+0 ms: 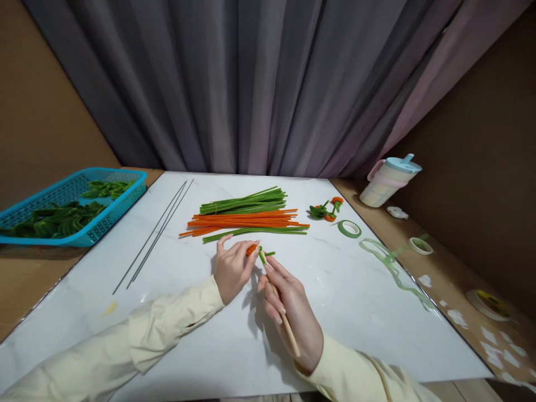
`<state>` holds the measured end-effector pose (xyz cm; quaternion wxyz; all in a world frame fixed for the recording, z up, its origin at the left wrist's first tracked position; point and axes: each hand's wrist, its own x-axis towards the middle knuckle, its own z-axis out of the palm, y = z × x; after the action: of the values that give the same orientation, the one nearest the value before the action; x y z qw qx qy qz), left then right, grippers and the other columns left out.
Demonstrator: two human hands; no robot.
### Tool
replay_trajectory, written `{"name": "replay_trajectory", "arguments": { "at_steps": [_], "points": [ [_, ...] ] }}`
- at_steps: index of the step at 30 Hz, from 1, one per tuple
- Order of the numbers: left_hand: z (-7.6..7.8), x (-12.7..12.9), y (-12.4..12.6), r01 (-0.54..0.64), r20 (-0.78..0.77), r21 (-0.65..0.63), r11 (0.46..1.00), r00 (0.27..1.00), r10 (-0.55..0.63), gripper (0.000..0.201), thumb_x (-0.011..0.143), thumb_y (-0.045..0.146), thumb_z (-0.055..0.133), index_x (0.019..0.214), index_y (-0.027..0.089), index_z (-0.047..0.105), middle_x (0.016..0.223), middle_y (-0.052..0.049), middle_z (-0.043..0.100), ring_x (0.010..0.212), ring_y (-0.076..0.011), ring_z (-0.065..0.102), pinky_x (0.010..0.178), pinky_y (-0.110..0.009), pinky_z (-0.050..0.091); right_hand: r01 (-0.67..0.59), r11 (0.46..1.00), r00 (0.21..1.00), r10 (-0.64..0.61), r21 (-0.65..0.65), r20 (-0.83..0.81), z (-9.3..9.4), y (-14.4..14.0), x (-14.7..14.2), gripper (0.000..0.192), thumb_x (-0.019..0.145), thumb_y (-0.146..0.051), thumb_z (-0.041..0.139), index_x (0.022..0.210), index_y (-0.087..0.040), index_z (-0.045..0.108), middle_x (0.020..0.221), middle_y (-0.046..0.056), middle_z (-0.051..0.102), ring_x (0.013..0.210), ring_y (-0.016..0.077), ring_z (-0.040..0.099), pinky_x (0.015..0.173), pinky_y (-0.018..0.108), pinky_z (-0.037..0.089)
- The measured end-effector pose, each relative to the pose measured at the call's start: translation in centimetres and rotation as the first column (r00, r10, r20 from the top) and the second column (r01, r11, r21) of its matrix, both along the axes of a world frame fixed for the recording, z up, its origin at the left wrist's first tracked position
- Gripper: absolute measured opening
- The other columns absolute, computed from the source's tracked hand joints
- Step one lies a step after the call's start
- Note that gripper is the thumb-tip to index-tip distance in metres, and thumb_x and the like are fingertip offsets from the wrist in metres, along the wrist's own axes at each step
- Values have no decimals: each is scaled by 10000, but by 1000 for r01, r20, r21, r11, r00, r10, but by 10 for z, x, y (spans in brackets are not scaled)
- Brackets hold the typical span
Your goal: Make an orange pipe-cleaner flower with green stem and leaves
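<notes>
1. Left hand pinches the orange-and-green flower piece at mid-board.
2. Right hand grips its wooden stick.
3. Bare white board lies right; pipe-cleaner bundle lies just beyond.

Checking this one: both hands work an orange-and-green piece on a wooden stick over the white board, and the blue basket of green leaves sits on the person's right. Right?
Not quite. In the head view the blue basket sits on the person's left, not right. The hands, left and right, the stick and the board are as stated.
</notes>
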<state>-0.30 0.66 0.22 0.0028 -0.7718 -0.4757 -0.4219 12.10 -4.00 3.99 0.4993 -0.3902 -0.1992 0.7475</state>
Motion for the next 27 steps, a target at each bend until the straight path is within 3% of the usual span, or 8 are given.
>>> {"name": "replay_trajectory", "arguments": {
  "at_steps": [4, 7, 11, 15, 19, 27],
  "points": [
    [0, 0, 0, 26, 20, -2, 1000, 999, -26, 159, 898, 191, 426, 1014, 178, 533, 941, -37, 701, 775, -148, 660, 1005, -420, 213, -36, 999, 999, 36, 9, -27, 3, 4, 4, 188, 801, -229, 577, 956, -145, 512, 583, -32, 536, 321, -2, 199, 272, 100, 239],
    [2, 0, 0, 37, 35, 15, 999, 999, -38, 147, 897, 189, 428, 1006, 184, 527, 980, -42, 697, 804, -148, 660, 1000, -412, 218, -127, 992, 982, 122, -26, -141, 7, 10, 11, 55, 819, -195, 526, 832, -144, 511, 581, -33, 529, 314, -10, 155, 265, 87, 209],
    [3, 0, -1, 48, 37, 40, 998, 998, -49, 143, 892, 171, 437, 1008, 183, 520, 1016, -47, 690, 826, -147, 659, 1004, -408, 209, -192, 981, 964, 181, -36, -194, 10, 11, 16, 118, 829, -204, 504, 727, -147, 488, 545, -48, 507, 307, -9, 114, 253, 86, 180],
    [2, -1, 1, 58, 36, 41, 997, 998, -60, 136, 890, 163, 441, 1003, 180, 515, 983, -46, 697, 817, -147, 660, 993, -413, 217, -160, 986, 986, 161, 47, -34, 9, 5, 14, 141, 806, -279, 566, 780, -145, 532, 566, -40, 538, 311, -10, 141, 258, 101, 160],
    [0, -1, 1, 110, 45, -8, 994, 993, -109, 126, 898, 175, 424, 998, 183, 501, 970, -46, 699, 770, -140, 658, 971, -412, 246, -179, 973, 971, 150, 149, 185, 4, 3, 17, 285, 813, -353, 560, 990, -131, 588, 505, -51, 525, 288, 0, 179, 284, 136, 191],
    [-6, -1, 2, 127, 141, -145, 981, 984, -107, 131, 906, 251, 401, 944, 199, 515, 871, -10, 707, 583, -113, 603, 928, -399, 318, -395, 889, 780, 189, 234, 597, 4, 20, 32, 405, 843, -356, 478, 1149, -109, 573, 463, -67, 471, 308, 34, 272, 334, 176, 192]
  ]
}}
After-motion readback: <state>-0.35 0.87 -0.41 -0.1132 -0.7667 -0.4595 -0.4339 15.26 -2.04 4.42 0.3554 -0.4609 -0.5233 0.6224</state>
